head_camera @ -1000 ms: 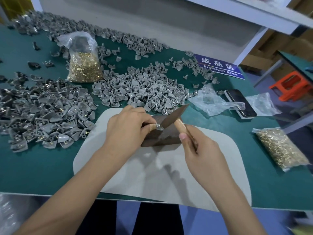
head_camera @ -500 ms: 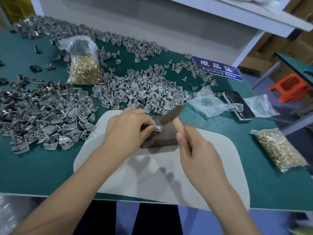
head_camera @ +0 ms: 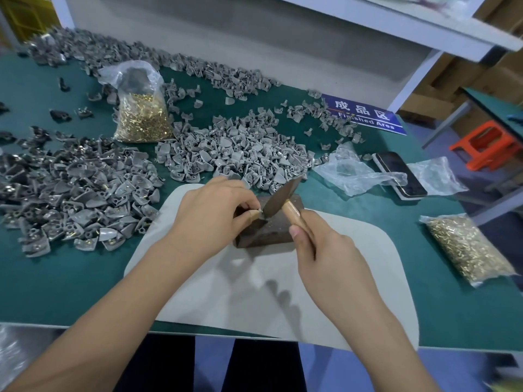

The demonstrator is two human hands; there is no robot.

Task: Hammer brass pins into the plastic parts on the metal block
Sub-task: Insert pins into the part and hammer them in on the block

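Observation:
A dark metal block (head_camera: pixel 278 232) sits on a pale grey mat (head_camera: pixel 254 292) at the table's middle. My left hand (head_camera: pixel 215 213) pinches a small grey plastic part (head_camera: pixel 259 213) on the block's top, mostly hidden by my fingers. My right hand (head_camera: pixel 317 250) grips the wooden handle of a small hammer (head_camera: pixel 278 200), whose dark head touches the part. Heaps of grey plastic parts (head_camera: pixel 235 154) lie behind the mat, and a second heap (head_camera: pixel 73 193) lies to the left. A bag of brass pins (head_camera: pixel 140 114) stands at the back left.
A second bag of brass pins (head_camera: pixel 467 247) lies at the right edge. Crumpled clear plastic bags (head_camera: pixel 356 174) and a phone (head_camera: pixel 402 175) lie right of the block. A blue sign (head_camera: pixel 365 116) lies at the back, under a white shelf frame (head_camera: pixel 410 83). An orange stool (head_camera: pixel 484 144) stands off right.
The hammer head has come down onto the part held on the block. My left hand has kept its pinch in place. The view has shifted slightly.

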